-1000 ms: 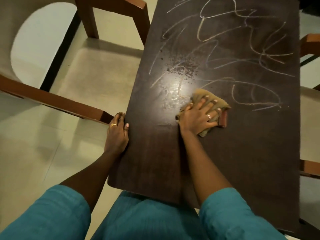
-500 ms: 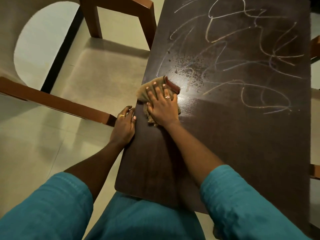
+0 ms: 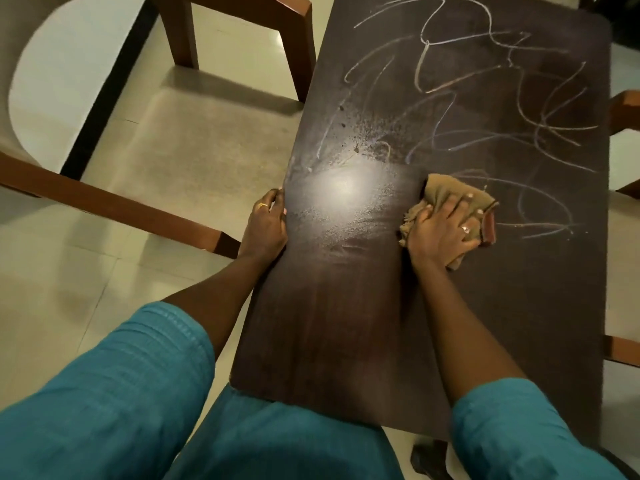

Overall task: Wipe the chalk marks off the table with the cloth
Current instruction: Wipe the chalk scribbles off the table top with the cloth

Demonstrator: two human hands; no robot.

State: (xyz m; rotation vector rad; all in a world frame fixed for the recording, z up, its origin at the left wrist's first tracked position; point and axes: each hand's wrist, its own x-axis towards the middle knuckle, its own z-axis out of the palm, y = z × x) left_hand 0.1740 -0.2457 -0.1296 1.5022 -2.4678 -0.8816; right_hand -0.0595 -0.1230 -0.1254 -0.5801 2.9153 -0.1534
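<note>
A dark brown table (image 3: 346, 323) fills the middle of the view. Pale chalk marks (image 3: 485, 98) loop over its far half, and a looped scribble lies just right of the cloth. My right hand (image 3: 443, 230) presses flat, fingers spread, on a crumpled tan cloth (image 3: 440, 192) with a reddish edge, in the middle of the tabletop. My left hand (image 3: 266, 223) holds the table's left edge, fingers curled over the rim. A shiny wet patch with droplets (image 3: 346, 185) lies between the two hands.
A wooden chair (image 3: 194, 140) with a beige seat stands close against the table's left side. Wooden chair parts (image 3: 623, 109) show at the right edge. Pale floor tiles (image 3: 52, 271) surround the table. My teal sleeves and lap (image 3: 242, 445) cover the near edge.
My right hand has swept the cloth from the table's left edge back rightward to the middle. My left hand has stayed on the left rim. The view shifted slightly.
</note>
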